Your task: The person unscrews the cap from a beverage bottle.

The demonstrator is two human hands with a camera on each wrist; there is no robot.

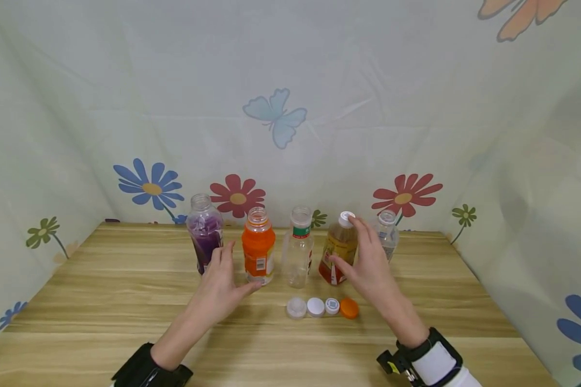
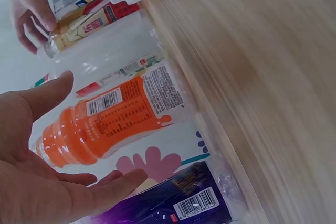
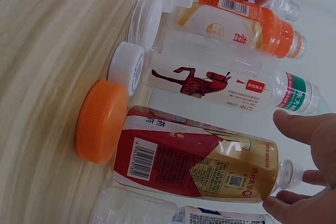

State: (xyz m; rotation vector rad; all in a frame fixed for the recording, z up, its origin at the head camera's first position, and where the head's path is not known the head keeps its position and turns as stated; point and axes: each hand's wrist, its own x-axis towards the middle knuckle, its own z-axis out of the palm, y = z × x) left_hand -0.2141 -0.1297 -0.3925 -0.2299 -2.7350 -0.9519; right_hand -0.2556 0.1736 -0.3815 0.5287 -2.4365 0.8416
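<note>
Five bottles stand in a row. My left hand (image 1: 221,288) reaches between the purple-labelled bottle (image 1: 206,236) and the orange-sleeved bottle (image 1: 259,247), thumb and fingers spread apart with nothing gripped. Neither of those two bottles has a cap. My right hand (image 1: 370,269) is at the red-and-gold-labelled bottle (image 1: 339,247), its fingertips right at the white cap (image 1: 347,218) on the neck and its thumb held away. In the right wrist view the fingers (image 3: 286,205) lie behind that neck. A clear bottle (image 1: 298,258) with a green neck band stands between the hands.
Loose caps lie in front of the bottles: a translucent cap (image 1: 296,308), a white cap (image 1: 316,307), a smaller printed white cap (image 1: 332,306) and an orange cap (image 1: 349,308). Another clear bottle (image 1: 388,236) stands at the right, partly behind my right hand. A patterned curtain (image 1: 281,64) hangs behind the wooden table (image 1: 140,290).
</note>
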